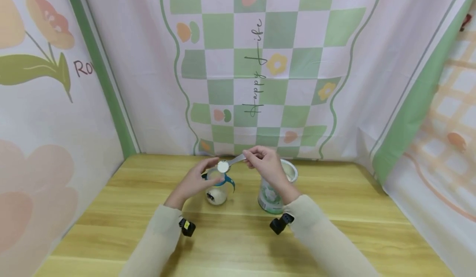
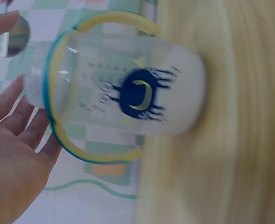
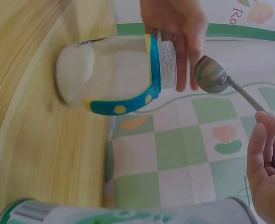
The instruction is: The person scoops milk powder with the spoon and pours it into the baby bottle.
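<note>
A clear baby bottle (image 1: 216,195) with blue-and-yellow handles stands upright on the table, white powder in its lower part. Its mouth has no lid on. My left hand (image 1: 195,182) is at the bottle's neck, fingers (image 2: 27,116) extended along one side and thumb raised apart from it. My right hand (image 1: 265,163) pinches the handle of a metal scoop (image 3: 212,74), whose round bowl holds white powder in the head view. The bowl hangs just above the bottle mouth, close to the left fingertips. Below my right hand stands an open white-and-green can (image 1: 269,198), partly hidden by that wrist.
The wooden table (image 1: 238,244) ends at a hanging cloth (image 1: 219,91) with green checks close behind the bottle and can. More printed cloth (image 1: 446,145) encloses the right side, and another panel (image 1: 44,116) the left.
</note>
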`<state>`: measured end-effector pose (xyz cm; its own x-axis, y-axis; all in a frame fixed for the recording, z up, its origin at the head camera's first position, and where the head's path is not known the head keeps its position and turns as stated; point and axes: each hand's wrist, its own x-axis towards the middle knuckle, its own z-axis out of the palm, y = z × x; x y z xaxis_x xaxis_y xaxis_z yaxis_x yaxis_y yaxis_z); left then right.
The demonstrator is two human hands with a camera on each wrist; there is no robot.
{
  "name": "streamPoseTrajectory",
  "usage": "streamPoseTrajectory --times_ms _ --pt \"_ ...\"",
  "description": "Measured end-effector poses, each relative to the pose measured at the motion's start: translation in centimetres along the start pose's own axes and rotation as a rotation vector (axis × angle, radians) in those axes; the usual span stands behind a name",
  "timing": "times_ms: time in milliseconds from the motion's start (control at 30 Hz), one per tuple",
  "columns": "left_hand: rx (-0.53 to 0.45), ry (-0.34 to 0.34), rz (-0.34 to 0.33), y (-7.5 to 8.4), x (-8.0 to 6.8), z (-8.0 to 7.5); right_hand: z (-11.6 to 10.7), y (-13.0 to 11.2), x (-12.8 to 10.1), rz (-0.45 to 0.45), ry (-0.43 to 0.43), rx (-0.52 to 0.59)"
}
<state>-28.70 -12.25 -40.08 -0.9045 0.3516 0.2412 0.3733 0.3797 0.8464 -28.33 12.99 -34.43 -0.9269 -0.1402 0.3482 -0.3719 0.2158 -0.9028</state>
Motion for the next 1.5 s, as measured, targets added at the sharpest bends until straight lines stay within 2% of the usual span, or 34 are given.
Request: streamPoseTrajectory --times_ms 367,633,967,1233,1500 --pt "-0.03 0.034 -0.117 -2.5 -0.1 1.0 1.9 0.2 0.2 -0.06 0.03 -0.06" --pt "-0.052 0.053 -0.143 -3.5 -0.2 1.5 2.8 0.6 -0.1 -0.097 0.053 -0.13" --pt "-0.099 0.021 -0.18 -3.5 -0.4 1.6 3.7 1.9 -0.8 -0.237 0.072 -0.202" --pt "-0.12 -0.001 -0.183 -3.6 -0.3 1.6 4.2 2.6 -1.1 -0.387 0.093 -0.27" --pt "-0.127 0.004 -0.161 -3.4 -0.3 1.5 4.5 2.8 -1.2 -0.483 0.084 -0.373"
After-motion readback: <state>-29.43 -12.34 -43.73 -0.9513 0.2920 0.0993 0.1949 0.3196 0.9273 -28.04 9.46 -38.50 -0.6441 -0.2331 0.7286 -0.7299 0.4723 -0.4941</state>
